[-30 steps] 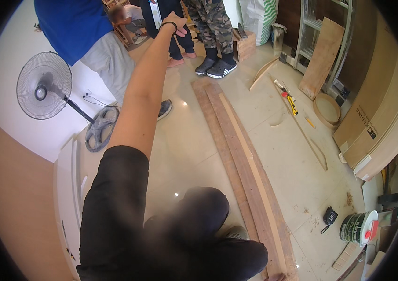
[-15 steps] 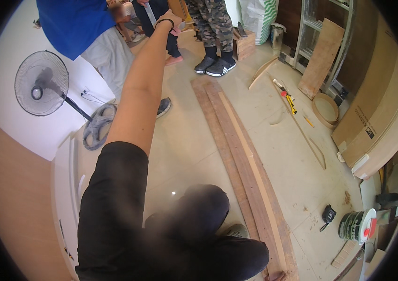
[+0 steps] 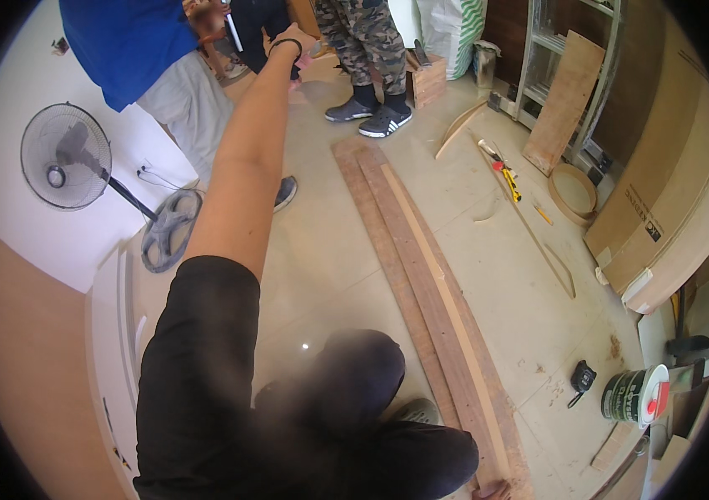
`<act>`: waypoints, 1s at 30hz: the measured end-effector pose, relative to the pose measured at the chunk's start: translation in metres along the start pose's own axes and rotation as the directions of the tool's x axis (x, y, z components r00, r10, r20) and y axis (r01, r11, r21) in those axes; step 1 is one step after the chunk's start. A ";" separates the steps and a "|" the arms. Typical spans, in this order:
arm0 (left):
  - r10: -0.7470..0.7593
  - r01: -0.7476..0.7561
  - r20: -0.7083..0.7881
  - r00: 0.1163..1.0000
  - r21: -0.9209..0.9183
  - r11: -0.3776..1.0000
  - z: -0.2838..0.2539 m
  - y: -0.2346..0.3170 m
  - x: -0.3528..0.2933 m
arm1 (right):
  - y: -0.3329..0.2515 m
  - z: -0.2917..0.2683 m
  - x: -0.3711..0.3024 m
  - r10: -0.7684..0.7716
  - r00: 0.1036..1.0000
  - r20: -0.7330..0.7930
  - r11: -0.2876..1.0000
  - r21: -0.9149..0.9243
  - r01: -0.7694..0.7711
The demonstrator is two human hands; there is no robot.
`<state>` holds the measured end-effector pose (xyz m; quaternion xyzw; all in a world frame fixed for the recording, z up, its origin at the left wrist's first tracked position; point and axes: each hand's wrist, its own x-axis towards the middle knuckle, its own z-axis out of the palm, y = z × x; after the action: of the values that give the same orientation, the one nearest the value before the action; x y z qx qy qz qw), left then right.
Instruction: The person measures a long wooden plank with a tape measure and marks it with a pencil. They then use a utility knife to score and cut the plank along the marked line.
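Note:
My left arm reaches far forward. My left hand (image 3: 294, 40), with a dark band at the wrist, is near the top, close to the standing people; its fingers are too small and unclear to read. At the lower edge, the fingertips of my right hand (image 3: 494, 490) close on the near end of a thin pale wooden strip (image 3: 459, 312); the rest of that hand is cut off. The strip lies lengthwise on long brown wooden boards (image 3: 388, 242) on the tiled floor, beside my bent knees.
A person in a blue top (image 3: 129, 50) stands ahead left, near a fan (image 3: 67, 158). Another in camouflage trousers (image 3: 363, 42) stands beyond the boards. Rightward are a yellow cutter knife (image 3: 511, 185), a tape measure (image 3: 583, 377), a paint can (image 3: 633, 396), a ladder (image 3: 542, 62) and a large cardboard box (image 3: 654, 192).
The view has shifted slightly, so the floor items sit a little further left. My left arm stays stretched out, and my right fingertips stay at the strip's end. People at the back have moved slightly.

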<state>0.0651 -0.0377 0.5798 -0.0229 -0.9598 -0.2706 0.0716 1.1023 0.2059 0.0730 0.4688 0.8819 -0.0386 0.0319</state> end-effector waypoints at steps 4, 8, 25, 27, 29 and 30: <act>-0.010 0.010 0.035 0.999 0.016 1.000 0.000 -0.006 0.010 | -0.012 -0.018 0.002 0.097 0.986 0.135 0.995 -0.007 -0.097; -0.013 0.013 0.021 1.000 0.031 0.999 0.001 -0.005 0.004 | -0.015 -0.020 0.006 0.191 0.954 0.230 0.981 -0.028 -0.189; 0.072 -0.073 -0.009 0.997 -0.053 0.996 0.034 -0.039 0.028 | 0.004 0.015 0.015 0.111 0.972 0.206 0.993 0.016 -0.117; 0.204 -0.127 0.178 0.963 -0.368 0.921 0.093 -0.067 0.028 | -0.002 0.014 0.013 0.132 0.982 0.133 0.991 0.018 -0.136; 0.480 -0.449 0.226 0.848 -0.176 0.876 0.158 -0.098 0.013 | -0.005 0.009 0.015 0.187 0.951 0.248 0.971 0.102 -0.218; 0.614 -0.618 0.234 0.754 -0.064 0.784 0.193 -0.114 0.000 | -0.005 0.003 0.013 0.113 0.979 0.171 0.988 0.083 -0.129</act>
<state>0.0313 -0.0339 0.3583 -0.3695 -0.9023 -0.2186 0.0392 1.0915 0.2133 0.0694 0.5179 0.8432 -0.1165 0.0853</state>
